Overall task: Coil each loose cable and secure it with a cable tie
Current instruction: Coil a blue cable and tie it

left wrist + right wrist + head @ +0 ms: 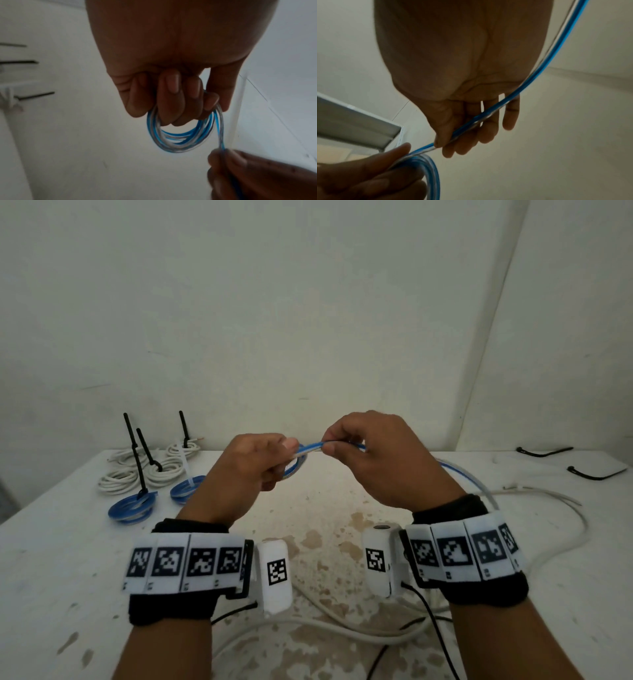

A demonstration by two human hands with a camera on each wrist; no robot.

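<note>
My left hand is raised above the table and grips a small coil of blue and clear cable, its fingers curled through the loops. My right hand pinches the same cable's running strand between thumb and fingers, just right of the coil. From that pinch the strand trails down to the right onto the table. The short length between both hands looks nearly straight.
Tied coils lie at the back left: white ones and two blue ones, with tie tails sticking up. Loose black cable ties lie far right. A loose white cable snakes across the stained white table.
</note>
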